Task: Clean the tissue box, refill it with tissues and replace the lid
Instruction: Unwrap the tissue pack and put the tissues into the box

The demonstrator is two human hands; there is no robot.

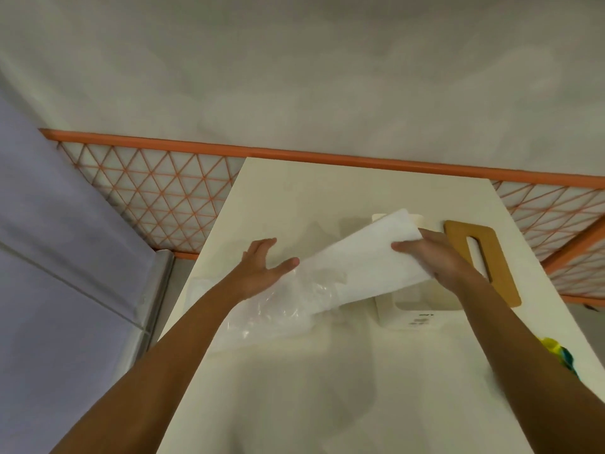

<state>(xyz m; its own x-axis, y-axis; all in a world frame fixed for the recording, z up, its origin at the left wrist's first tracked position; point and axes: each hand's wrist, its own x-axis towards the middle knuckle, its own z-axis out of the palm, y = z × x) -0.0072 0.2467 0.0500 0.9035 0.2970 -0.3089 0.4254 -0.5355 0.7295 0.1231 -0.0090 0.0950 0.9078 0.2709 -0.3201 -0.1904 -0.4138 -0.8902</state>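
A white stack of tissues (366, 257) slants over the cream table, its far end above the open white tissue box (406, 312). My right hand (435, 257) grips the stack's far end, thumb on top. The near end sits in a clear plastic wrapper (271, 309) that trails down to the left. My left hand (265, 267) lies with straight fingers against the wrapper's upper edge. The wooden lid (491, 257) with its slot lies flat on the table just right of the box, partly behind my right hand.
The cream table (294, 388) stands against an orange lattice railing (157, 198). A yellow and teal cloth (559, 350) lies at the table's right edge. A purple surface with a metal rail (157, 290) is on the left.
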